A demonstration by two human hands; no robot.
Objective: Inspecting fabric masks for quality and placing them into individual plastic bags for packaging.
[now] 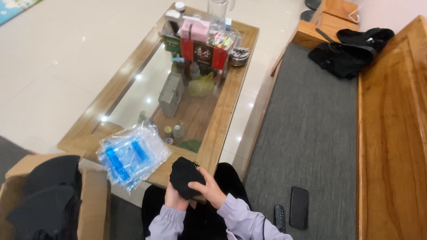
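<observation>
We held a black mask in front of our lap, just past the near edge of the table. The left hand supported it from below, with the fingers closed under the fabric, so the mask could not drop. The right hand came from the side; its fingers lay curled over the right edge and pinched it, probably to keep the soft fabric together. So both hands were closed on the mask, not spread wide.

Just to the left of the mask, a stack of clear bags with blue marks lay on the near corner of the table, within easy reach of the left hand. Farther left, an open box held more black masks, near our knee.

On the grey cushion at our right, a phone and a remote lay side by side, apart from the work. At the far end of the table stood cartons and bottles, well apart from our hands.
</observation>
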